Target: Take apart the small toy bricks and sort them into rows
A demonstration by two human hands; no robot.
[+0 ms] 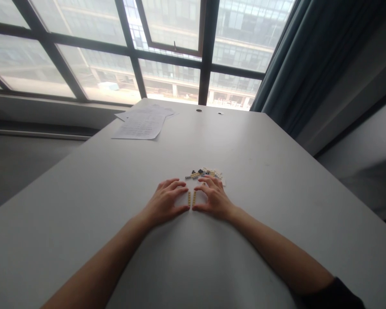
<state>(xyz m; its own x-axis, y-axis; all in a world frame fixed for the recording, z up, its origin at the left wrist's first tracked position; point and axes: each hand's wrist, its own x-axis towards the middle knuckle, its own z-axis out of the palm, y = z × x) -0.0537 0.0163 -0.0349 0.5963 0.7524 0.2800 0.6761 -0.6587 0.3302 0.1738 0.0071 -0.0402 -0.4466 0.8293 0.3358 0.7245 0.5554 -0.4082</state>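
Two narrow yellow studded toy-brick strips stand side by side on the white table [244,154], with a small gap between them. My left hand [170,197] has its thumb and index finger at the two ends of the left yellow strip [189,198]. In the same way, my right hand [214,197] pinches the right yellow strip [194,198] end to end, its other fingers curved above. Just beyond my right fingers lies a loose pile of small toy bricks [209,171] in white, yellow, grey and black, partly hidden by that hand.
Printed paper sheets [140,124] overlap at the far left of the table. Two small round holes, one of them here [199,110], are near its far edge. Beyond stand a large framed window [170,25] and a dark blue curtain [296,64] on the right.
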